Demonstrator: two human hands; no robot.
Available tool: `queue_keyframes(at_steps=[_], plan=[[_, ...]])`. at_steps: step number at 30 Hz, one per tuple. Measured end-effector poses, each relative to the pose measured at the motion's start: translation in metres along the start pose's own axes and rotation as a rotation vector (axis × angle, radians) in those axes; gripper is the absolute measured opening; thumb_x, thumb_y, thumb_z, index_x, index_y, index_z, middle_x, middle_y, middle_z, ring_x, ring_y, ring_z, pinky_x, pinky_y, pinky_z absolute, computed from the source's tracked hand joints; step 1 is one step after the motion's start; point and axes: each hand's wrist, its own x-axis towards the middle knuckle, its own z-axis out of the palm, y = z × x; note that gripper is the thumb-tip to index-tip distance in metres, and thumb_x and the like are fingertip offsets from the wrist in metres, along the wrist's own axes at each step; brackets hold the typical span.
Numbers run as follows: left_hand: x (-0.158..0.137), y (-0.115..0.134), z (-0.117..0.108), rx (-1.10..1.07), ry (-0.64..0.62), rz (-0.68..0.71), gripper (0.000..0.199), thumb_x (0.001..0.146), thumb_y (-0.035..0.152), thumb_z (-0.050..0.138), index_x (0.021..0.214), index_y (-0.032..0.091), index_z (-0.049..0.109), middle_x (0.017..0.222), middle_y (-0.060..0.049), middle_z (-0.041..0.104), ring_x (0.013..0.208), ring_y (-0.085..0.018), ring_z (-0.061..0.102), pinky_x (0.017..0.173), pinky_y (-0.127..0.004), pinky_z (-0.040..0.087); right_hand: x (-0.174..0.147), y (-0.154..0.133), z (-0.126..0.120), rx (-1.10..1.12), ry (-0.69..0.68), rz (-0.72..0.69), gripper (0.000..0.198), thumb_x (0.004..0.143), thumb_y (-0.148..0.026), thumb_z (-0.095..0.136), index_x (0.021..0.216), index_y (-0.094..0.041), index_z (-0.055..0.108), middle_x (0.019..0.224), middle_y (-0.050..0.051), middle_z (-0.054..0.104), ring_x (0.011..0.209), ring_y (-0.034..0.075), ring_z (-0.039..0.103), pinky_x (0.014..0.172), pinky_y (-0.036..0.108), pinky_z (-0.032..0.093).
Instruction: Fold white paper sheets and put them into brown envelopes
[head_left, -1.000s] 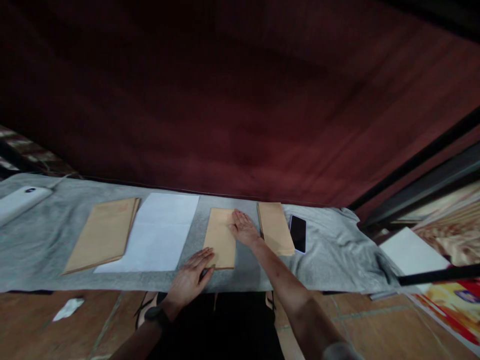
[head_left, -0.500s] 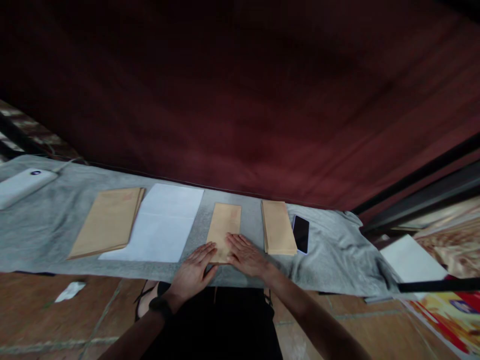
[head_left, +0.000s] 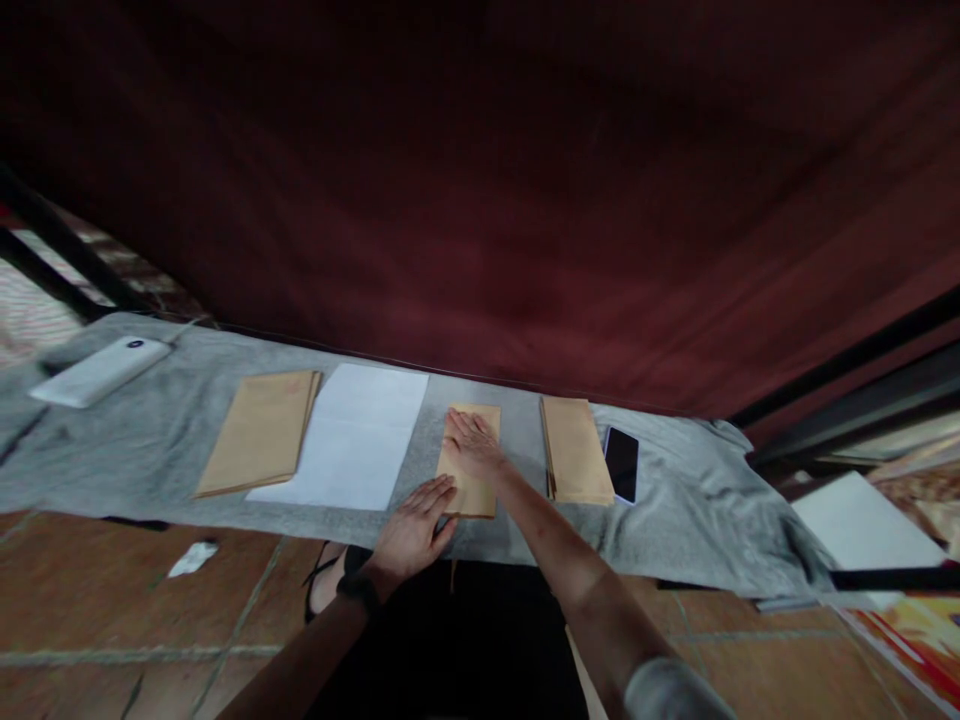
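A narrow brown paper envelope (head_left: 472,494) lies flat on the grey cloth in front of me, its long side pointing away. My right hand (head_left: 472,446) presses down flat near its far end, fingers stretched out and covering the upper left part. At the near left edge, my left hand (head_left: 416,525) rests with its fingertips on the paper and the thumb spread apart. Neither hand grips anything. To the left is a large white sheet (head_left: 364,435), partly under a stack of wider brown envelopes (head_left: 259,430). On the right sits a stack of narrow brown envelopes (head_left: 577,450).
A dark-screened phone (head_left: 622,465) touches the right stack. At the far left lies a white device (head_left: 105,370) with a cable. The grey cloth (head_left: 675,500) covers a narrow table backed by a dark red curtain (head_left: 480,230). Crumpled white paper (head_left: 193,558) lies on the tiled floor.
My right hand has slid from the envelope's near end up to its far end. My left hand stays at the near left edge. The whole view has shifted slightly.
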Motion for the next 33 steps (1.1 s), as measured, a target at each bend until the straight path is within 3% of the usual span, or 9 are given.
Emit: queue_keyframes(at_steps=[5,13,17,20,24,26,29,33], plan=[[0.000,0.000,0.000,0.007,-0.008,0.004,0.045,0.094,0.037,0.054,0.133,0.016,0.060,0.138,-0.014,0.063,0.131,-0.029,0.057,0.111,-0.047,0.047,-0.025,-0.010,0.006,0.007,-0.009,-0.166,0.050,0.107,-0.035,0.035,0.155,-0.018,0.036,0.162,0.007,0.032,0.152,0.018,0.028,0.127,0.041,0.021],[0.001,0.002,0.001,0.016,-0.026,-0.028,0.037,0.094,0.037,0.054,0.123,0.016,0.065,0.126,-0.015,0.070,0.123,-0.030,0.063,0.107,-0.050,0.050,-0.082,-0.028,0.005,0.206,-0.101,-0.165,0.049,0.110,-0.035,0.025,0.155,-0.019,0.036,0.161,0.005,0.036,0.150,0.013,0.030,0.127,0.035,0.024],[0.002,0.001,-0.003,-0.044,-0.033,0.002,0.037,0.098,0.033,0.048,0.128,0.017,0.062,0.135,-0.011,0.066,0.129,-0.026,0.059,0.110,-0.046,0.048,-0.119,-0.032,0.001,0.266,-0.010,-0.149,0.051,0.109,-0.033,0.027,0.157,-0.015,0.031,0.162,0.007,0.035,0.150,0.013,0.030,0.126,0.034,0.027],[0.009,-0.001,-0.007,-0.069,-0.037,-0.014,0.036,0.103,0.031,0.039,0.124,0.019,0.065,0.131,-0.008,0.068,0.126,-0.022,0.061,0.108,-0.042,0.049,-0.149,-0.025,-0.003,0.256,0.072,-0.129,0.048,0.107,-0.033,0.036,0.153,-0.018,0.039,0.159,0.006,0.042,0.148,0.014,0.035,0.126,0.036,0.029],[0.043,-0.007,-0.012,-0.039,-0.067,-0.031,0.037,0.103,0.034,0.038,0.111,0.021,0.072,0.111,-0.007,0.076,0.109,-0.023,0.069,0.103,-0.043,0.052,-0.174,-0.016,-0.005,0.249,0.114,-0.108,0.044,0.103,-0.031,0.050,0.145,-0.022,0.051,0.153,0.004,0.050,0.143,0.017,0.044,0.125,0.040,0.030],[0.069,-0.010,-0.010,-0.025,-0.046,0.000,0.039,0.103,0.035,0.037,0.119,0.020,0.069,0.127,-0.009,0.070,0.122,-0.024,0.063,0.108,-0.044,0.048,-0.177,-0.015,-0.005,0.259,0.128,-0.093,0.043,0.100,-0.028,0.053,0.143,-0.021,0.054,0.151,0.005,0.052,0.141,0.017,0.047,0.124,0.039,0.032],[0.110,-0.015,0.005,-0.024,-0.066,0.066,0.046,0.102,0.036,0.035,0.141,0.019,0.055,0.156,-0.009,0.046,0.145,-0.022,0.040,0.119,-0.043,0.036,-0.174,-0.014,-0.004,0.288,0.149,-0.076,0.039,0.098,-0.024,0.056,0.136,-0.023,0.060,0.147,0.004,0.057,0.138,0.016,0.051,0.123,0.038,0.034],[0.139,-0.022,0.036,0.028,-0.181,0.035,0.051,0.102,0.036,0.032,0.146,0.017,0.050,0.159,-0.010,0.041,0.149,-0.023,0.033,0.122,-0.045,0.028,-0.170,-0.012,-0.004,0.323,0.173,-0.095,0.033,0.099,-0.023,0.055,0.131,-0.024,0.063,0.142,0.004,0.062,0.135,0.014,0.054,0.121,0.036,0.036]])
